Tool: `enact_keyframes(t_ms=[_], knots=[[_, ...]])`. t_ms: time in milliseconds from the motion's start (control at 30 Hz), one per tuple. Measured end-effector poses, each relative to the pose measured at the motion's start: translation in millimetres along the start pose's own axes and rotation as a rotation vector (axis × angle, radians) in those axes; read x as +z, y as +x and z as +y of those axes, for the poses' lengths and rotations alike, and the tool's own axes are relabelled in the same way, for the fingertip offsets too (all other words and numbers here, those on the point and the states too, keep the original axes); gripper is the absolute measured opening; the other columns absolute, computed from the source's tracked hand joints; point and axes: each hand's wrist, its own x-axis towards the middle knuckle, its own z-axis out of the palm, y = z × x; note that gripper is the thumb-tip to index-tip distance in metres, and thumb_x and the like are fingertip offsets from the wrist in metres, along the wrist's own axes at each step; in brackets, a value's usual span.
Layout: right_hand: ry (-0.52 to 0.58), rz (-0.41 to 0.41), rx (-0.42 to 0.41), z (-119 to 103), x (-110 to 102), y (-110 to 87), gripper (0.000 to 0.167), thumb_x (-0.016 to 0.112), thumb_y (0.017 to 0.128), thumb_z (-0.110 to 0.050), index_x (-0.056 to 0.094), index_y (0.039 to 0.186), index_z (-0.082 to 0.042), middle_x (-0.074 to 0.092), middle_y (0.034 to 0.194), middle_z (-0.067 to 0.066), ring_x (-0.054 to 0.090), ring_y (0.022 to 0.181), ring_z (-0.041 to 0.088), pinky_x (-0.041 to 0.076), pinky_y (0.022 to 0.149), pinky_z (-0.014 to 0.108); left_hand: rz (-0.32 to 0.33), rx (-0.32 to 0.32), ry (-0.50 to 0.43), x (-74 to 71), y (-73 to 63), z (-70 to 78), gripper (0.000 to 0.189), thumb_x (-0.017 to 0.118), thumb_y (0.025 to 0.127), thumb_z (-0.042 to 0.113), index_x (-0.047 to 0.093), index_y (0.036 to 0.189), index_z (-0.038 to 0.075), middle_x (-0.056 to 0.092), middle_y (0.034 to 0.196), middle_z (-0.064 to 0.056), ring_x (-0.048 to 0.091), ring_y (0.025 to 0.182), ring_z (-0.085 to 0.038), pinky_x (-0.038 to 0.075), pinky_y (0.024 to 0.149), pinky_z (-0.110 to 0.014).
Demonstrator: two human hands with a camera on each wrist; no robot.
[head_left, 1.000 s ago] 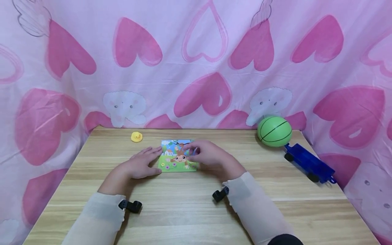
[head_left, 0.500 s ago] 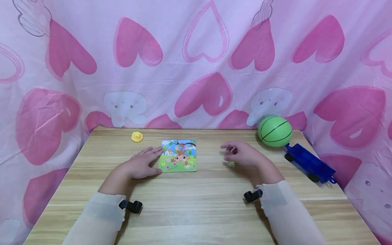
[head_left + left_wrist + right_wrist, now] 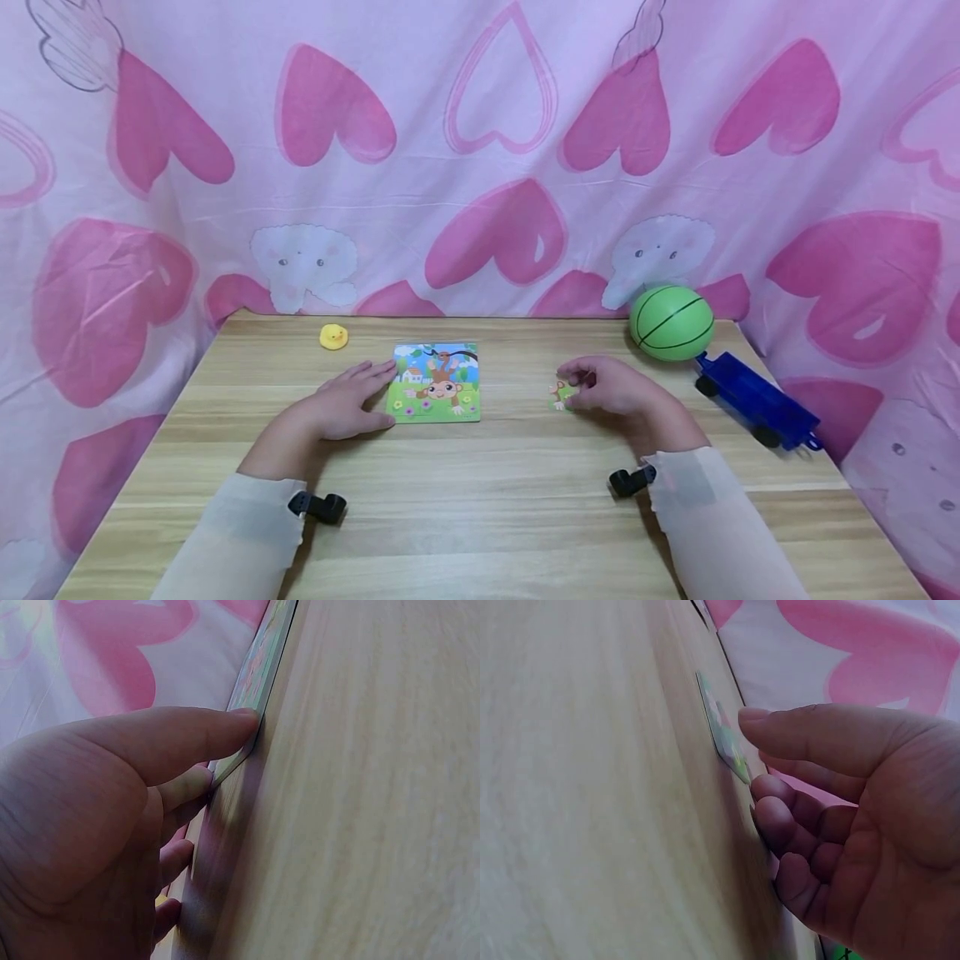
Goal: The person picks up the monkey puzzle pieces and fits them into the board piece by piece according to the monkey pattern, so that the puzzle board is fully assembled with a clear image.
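Observation:
A square monkey jigsaw puzzle (image 3: 435, 383) lies flat near the middle of the table. My left hand (image 3: 341, 404) rests beside it, thumb and fingertips touching its left edge; the left wrist view shows the thumb (image 3: 191, 735) against the board's side. To the right of the puzzle, a small puzzle piece (image 3: 558, 396) with green ground and part of the monkey lies on the wood. Loosely curled, my right hand (image 3: 615, 387) is close at the piece's right side. In the right wrist view the thumb (image 3: 817, 735) stands apart from the piece (image 3: 721, 731).
A yellow rubber duck (image 3: 333, 337) sits at the back left of the wooden table (image 3: 465, 508). At the back right are a green ball (image 3: 672, 323) and a blue toy wagon (image 3: 757, 400). A pink heart-patterned curtain (image 3: 420, 192) hangs behind.
My right hand has moved right, from over the puzzle to beside it, and has let go of the small piece, now on the table. The left hand stays in place.

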Motion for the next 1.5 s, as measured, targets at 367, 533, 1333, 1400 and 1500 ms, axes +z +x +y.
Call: enact_keyframes(t_ms=[367, 533, 1333, 1400, 1500], knots=[[-0.027, -0.022, -0.013, 4, 5, 4.8, 0.052, 0.090, 0.084, -0.012, 0.072, 0.131, -0.005, 0.064, 0.110, 0.008, 0.055, 0.098, 0.021, 0.049, 0.085, 0.028, 0.005, 0.005, 0.000, -1.1, -1.8, 1.9, 0.088, 0.070, 0.099, 0.049, 0.027, 0.172, 0.022, 0.022, 0.181, -0.002, 0.011, 0.168, -0.045, 0.014, 0.128, -0.079], [-0.020, -0.011, -0.004, 0, 5, 3.5, 0.047, 0.090, 0.083, -0.010, 0.071, 0.126, -0.007, 0.064, 0.110, 0.008, 0.055, 0.100, 0.023, 0.049, 0.088, 0.031, 0.005, 0.005, 0.000, -1.2, -2.2, 2.6, 0.089, 0.070, 0.099, 0.050, 0.027, 0.172, 0.023, 0.022, 0.181, -0.002, 0.011, 0.168, -0.045, 0.014, 0.128, -0.080], [0.110, -0.013, -0.100, -91, 50, 35.7, 0.017, 0.074, 0.100, -0.015, 0.071, 0.114, -0.025, 0.071, 0.109, -0.001, 0.065, 0.102, 0.022, 0.057, 0.084, 0.036, 0.002, 0.000, -0.002, -0.7, -1.4, 1.6, 0.089, 0.071, 0.099, 0.050, 0.027, 0.172, 0.023, 0.021, 0.182, -0.001, 0.010, 0.168, -0.045, 0.014, 0.128, -0.080], [0.105, -0.015, -0.119, -99, 54, 39.9, 0.016, 0.073, 0.100, -0.016, 0.071, 0.113, -0.026, 0.071, 0.109, -0.002, 0.065, 0.102, 0.021, 0.056, 0.086, 0.036, 0.002, -0.002, -0.001, -1.0, -1.4, 2.2, 0.090, 0.071, 0.099, 0.050, 0.027, 0.172, 0.023, 0.021, 0.182, -0.001, 0.010, 0.168, -0.045, 0.014, 0.128, -0.080], [0.108, -0.024, -0.146, -110, 60, 45.5, 0.016, 0.074, 0.100, -0.017, 0.070, 0.110, -0.029, 0.071, 0.107, -0.003, 0.065, 0.102, 0.021, 0.056, 0.086, 0.037, 0.002, 0.001, -0.001, -1.6, -1.5, 3.5, 0.090, 0.071, 0.099, 0.051, 0.027, 0.172, 0.022, 0.021, 0.181, -0.002, 0.011, 0.168, -0.046, 0.014, 0.128, -0.080]])
